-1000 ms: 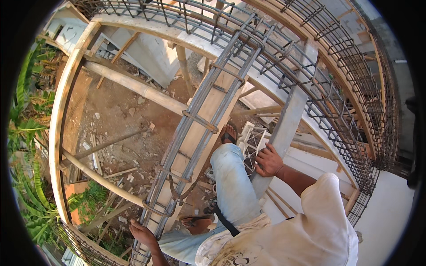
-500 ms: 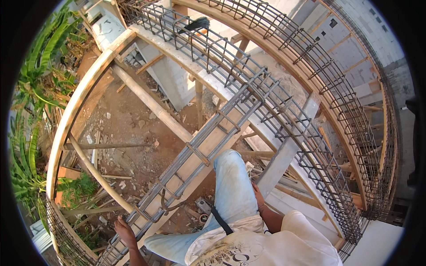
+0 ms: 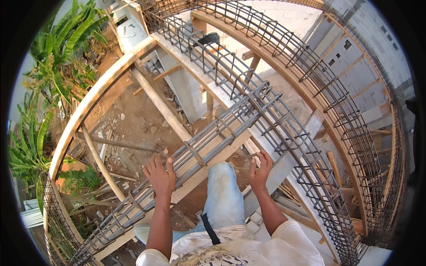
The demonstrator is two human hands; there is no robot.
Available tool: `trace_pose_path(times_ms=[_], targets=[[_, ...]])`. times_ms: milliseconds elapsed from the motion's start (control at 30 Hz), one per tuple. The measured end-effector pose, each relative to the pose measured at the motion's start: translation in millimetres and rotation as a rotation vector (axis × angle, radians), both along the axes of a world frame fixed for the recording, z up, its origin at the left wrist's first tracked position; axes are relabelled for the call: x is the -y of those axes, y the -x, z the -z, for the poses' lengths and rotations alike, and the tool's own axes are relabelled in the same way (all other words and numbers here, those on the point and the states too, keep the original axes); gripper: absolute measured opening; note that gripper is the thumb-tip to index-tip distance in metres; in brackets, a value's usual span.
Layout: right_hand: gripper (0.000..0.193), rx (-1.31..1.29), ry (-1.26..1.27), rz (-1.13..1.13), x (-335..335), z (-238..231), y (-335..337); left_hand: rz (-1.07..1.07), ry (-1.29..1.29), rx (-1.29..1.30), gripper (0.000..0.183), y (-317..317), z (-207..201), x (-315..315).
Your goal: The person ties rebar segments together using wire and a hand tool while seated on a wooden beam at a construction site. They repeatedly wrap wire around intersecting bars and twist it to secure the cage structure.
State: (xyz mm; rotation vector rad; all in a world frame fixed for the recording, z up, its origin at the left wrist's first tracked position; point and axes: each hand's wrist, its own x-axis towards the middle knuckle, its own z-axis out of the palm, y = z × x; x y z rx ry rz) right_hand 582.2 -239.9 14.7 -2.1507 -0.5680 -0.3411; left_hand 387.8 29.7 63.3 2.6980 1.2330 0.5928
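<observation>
My left hand point(image 3: 160, 178) is over the long rebar cage point(image 3: 216, 138) that lies diagonally across a wooden beam form. Its fingers are spread and the thumb stands apart; I cannot tell whether it touches the bars. My right hand point(image 3: 261, 174) hovers to the right of my bent knee, near a grey plank point(image 3: 284, 167). Its fingers are loosely bent, thumb apart, with nothing plainly held. The cage's far end meets a curved rebar cage point(image 3: 277, 119). Part of the diagonal cage is hidden under my left hand and forearm.
A curved wooden form point(image 3: 91, 98) arches on the left, braced by bamboo poles point(image 3: 162, 103). Below lies a dirt floor point(image 3: 128, 124) with rubble. Another curved rebar cage point(image 3: 328, 95) runs along the right. A black bundle point(image 3: 207, 39) rests on the far cage. Banana plants point(image 3: 60, 40) grow at left.
My left hand has moved up and right along the diagonal cage. My right hand has risen from beside my thigh into the open. The rusty curved tool on the cage is now out of sight.
</observation>
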Motion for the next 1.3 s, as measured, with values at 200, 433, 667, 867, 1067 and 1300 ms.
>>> trace_pose_path(times_ms=[200,433,667,867,1067,1300], targets=[[0.020,-0.217,-0.476,-0.228,-142.6,-86.7,-178.6,-0.224,0.293,-0.169,0.061,-55.4,0.4,0.0],[0.021,-0.935,-0.810,-0.263,-311.7,-75.6,-327.0,-0.251,0.100,-0.303,0.063,-66.6,25.2,-18.9],[0.020,-1.185,-0.989,-0.088,-396.6,-37.3,-403.7,-0.195,0.072,-0.150,0.051,-64.3,37.5,-21.3],[0.014,-1.224,-0.881,-0.235,-407.2,-27.7,-424.9,-0.181,0.023,-0.173,0.044,-64.0,41.3,-21.1],[0.016,-1.237,-0.859,-0.279,-406.9,-25.4,-425.9,-0.166,0.056,-0.188,0.043,-59.4,43.8,-21.6],[0.016,-1.236,-0.838,-0.257,-407.1,-20.9,-426.1,-0.154,0.034,-0.174,0.043,-62.5,39.8,-20.7]])
